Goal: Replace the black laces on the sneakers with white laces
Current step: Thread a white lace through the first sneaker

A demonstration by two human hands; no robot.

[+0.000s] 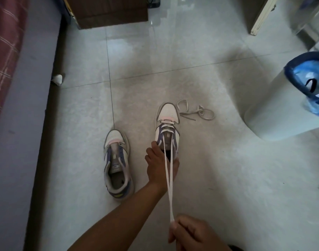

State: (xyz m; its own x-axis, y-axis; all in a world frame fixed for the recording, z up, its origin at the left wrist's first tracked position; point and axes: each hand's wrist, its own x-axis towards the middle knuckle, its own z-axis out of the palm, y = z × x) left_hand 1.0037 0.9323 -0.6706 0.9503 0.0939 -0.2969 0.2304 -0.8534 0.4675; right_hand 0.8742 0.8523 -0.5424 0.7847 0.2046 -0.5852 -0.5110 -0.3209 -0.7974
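Reaching far with left arm stretched out, left hand (159, 163) gripping the right sneaker (167, 127) at its opening, holding it down on the tiled floor (209, 178). Pinching both ends of the white lace (169, 178) in the right hand (193, 232), near and low in view, pulling them tight from the eyelets. Standing to the left, the other sneaker (117, 163), without lace. Lying loose just right of the held sneaker's toe, a second lace (196, 111).
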